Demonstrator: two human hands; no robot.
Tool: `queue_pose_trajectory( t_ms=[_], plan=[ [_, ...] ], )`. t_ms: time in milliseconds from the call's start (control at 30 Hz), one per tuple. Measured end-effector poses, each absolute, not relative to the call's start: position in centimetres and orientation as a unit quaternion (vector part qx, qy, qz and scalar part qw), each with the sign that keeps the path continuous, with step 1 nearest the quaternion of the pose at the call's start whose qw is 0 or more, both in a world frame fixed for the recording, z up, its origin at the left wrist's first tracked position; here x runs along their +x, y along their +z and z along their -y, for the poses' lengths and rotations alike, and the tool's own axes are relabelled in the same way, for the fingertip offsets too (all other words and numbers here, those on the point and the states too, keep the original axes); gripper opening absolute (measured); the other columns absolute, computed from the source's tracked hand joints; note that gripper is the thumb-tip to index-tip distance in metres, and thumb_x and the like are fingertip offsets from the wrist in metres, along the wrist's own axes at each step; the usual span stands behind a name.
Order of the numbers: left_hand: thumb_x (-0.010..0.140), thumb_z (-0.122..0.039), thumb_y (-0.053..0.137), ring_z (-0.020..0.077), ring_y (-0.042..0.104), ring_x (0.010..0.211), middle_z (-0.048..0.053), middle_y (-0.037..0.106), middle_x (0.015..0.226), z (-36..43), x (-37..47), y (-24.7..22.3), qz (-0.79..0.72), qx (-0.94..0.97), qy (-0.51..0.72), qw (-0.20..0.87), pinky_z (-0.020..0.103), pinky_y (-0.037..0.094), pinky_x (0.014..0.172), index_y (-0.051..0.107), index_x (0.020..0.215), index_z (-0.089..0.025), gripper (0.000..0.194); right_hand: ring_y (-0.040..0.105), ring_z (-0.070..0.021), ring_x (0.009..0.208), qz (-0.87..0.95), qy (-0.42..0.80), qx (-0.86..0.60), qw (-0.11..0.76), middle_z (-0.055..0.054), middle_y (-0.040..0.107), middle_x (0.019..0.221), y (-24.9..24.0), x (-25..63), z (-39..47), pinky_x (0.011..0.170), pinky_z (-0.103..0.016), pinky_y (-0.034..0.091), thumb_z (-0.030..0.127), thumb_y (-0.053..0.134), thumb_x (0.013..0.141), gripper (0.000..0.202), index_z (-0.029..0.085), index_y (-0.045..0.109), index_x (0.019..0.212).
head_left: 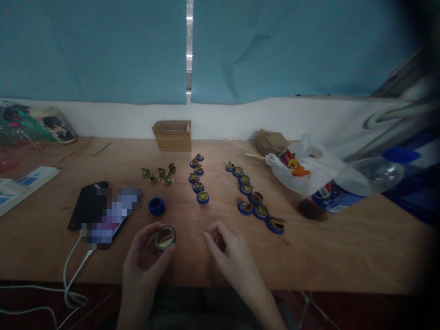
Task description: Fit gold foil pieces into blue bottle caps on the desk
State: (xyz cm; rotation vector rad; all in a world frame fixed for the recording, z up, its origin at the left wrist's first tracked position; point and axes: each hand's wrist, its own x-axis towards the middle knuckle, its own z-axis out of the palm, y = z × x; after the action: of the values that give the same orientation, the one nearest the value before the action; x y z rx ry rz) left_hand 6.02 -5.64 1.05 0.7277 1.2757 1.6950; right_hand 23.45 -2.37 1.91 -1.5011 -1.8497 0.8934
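Note:
My left hand (pixel 146 256) grips a round brass-coloured piece with a blue rim (pixel 165 238), tilted to show its inside. Beside it, my right hand (pixel 223 245) is closed, thumb against fingers, at a thin clear ring (pixel 197 228) that is faint against the wood. A blue ring-shaped part (pixel 156 206) lies just beyond my left hand. Several brass pieces without blue rims (pixel 161 173) sit farther back. Two rows of brass pieces on blue bases stand in the middle (pixel 198 186) and to the right (pixel 256 198).
The wooden table (pixel 326 256) carries a small cardboard box (pixel 173 136), a black phone (pixel 88 204), a lit phone with cables (pixel 113 220) and a power strip (pixel 30 185). On the right are a plastic bag (pixel 309 160), a cola bottle (pixel 340 197) and a brown paper packet (pixel 271 141).

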Motion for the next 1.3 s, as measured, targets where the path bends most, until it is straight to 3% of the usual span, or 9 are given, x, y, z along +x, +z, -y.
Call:
queue_pose_trajectory(
  t_ms=[133, 267, 467, 733, 900, 1133, 1300],
  plan=[
    [0.065, -0.017, 0.082, 0.0174, 0.069, 0.094, 0.003, 0.071, 0.103, 5.4, 5.5, 0.6, -0.532, 0.337, 0.656, 0.415, 0.023, 0.056, 0.083, 0.063, 0.105, -0.021, 0.044, 0.064, -0.0215, 0.063, 0.694, 0.267, -0.633, 0.213, -0.006, 0.067, 0.073, 0.8, 22.1, 0.7, 0.055, -0.029, 0.039, 0.028, 0.056, 0.089, 0.015, 0.016, 0.057, 0.098],
    [0.066, -0.017, 0.080, 0.0178, 0.070, 0.093, 0.004, 0.072, 0.104, 5.6, 5.6, 0.4, -0.528, 0.365, 0.637, 0.428, 0.023, 0.057, 0.082, 0.062, 0.106, -0.022, 0.044, 0.067, -0.0256, 0.080, 0.716, 0.253, -0.624, 0.185, -0.010, 0.071, 0.088, 0.3, 20.6, 0.4, 0.063, -0.030, 0.043, 0.023, 0.060, 0.086, 0.024, 0.015, 0.055, 0.108],
    [0.067, -0.021, 0.080, 0.0196, 0.070, 0.094, 0.005, 0.071, 0.105, 6.0, 5.9, 0.7, -0.552, 0.348, 0.629, 0.422, 0.025, 0.057, 0.082, 0.062, 0.106, -0.020, 0.043, 0.066, -0.0251, 0.081, 0.733, 0.274, -0.597, 0.174, -0.008, 0.070, 0.090, 1.0, 20.8, 0.0, 0.064, -0.030, 0.041, 0.016, 0.064, 0.084, 0.022, 0.016, 0.055, 0.104],
    [0.067, -0.021, 0.080, 0.0207, 0.070, 0.097, 0.006, 0.070, 0.106, 5.9, 5.3, 0.6, -0.558, 0.349, 0.620, 0.427, 0.026, 0.058, 0.083, 0.060, 0.108, -0.019, 0.045, 0.063, -0.0211, 0.076, 0.727, 0.286, -0.591, 0.200, -0.006, 0.066, 0.083, 0.9, 20.7, 0.0, 0.064, -0.029, 0.042, 0.010, 0.061, 0.082, 0.013, 0.018, 0.054, 0.091],
    [0.066, -0.020, 0.081, 0.0214, 0.071, 0.095, 0.006, 0.071, 0.104, 5.9, 5.5, 0.6, -0.552, 0.351, 0.625, 0.426, 0.027, 0.058, 0.083, 0.061, 0.106, -0.019, 0.045, 0.060, -0.0224, 0.088, 0.727, 0.262, -0.589, 0.234, -0.009, 0.059, 0.103, 0.7, 20.4, 0.4, 0.074, -0.034, 0.045, 0.006, 0.059, 0.080, 0.021, 0.018, 0.054, 0.096],
    [0.064, -0.021, 0.082, 0.0223, 0.070, 0.097, 0.006, 0.070, 0.107, 6.1, 5.4, 0.5, -0.560, 0.353, 0.624, 0.414, 0.029, 0.059, 0.082, 0.061, 0.108, -0.020, 0.049, 0.061, -0.0225, 0.088, 0.740, 0.283, -0.548, 0.268, -0.010, 0.065, 0.098, 0.5, 19.8, 1.1, 0.077, -0.034, 0.048, 0.000, 0.045, 0.083, 0.031, 0.017, 0.060, 0.104],
    [0.067, -0.019, 0.081, 0.0192, 0.068, 0.099, 0.005, 0.066, 0.111, 6.2, 5.7, 0.2, -0.552, 0.364, 0.633, 0.402, 0.025, 0.057, 0.084, 0.057, 0.112, -0.023, 0.051, 0.064, -0.0217, 0.095, 0.701, 0.344, -0.506, 0.367, -0.009, 0.069, 0.102, 0.8, 20.5, 1.6, 0.085, -0.035, 0.049, 0.004, 0.045, 0.087, 0.032, 0.018, 0.064, 0.108]
  ],
)
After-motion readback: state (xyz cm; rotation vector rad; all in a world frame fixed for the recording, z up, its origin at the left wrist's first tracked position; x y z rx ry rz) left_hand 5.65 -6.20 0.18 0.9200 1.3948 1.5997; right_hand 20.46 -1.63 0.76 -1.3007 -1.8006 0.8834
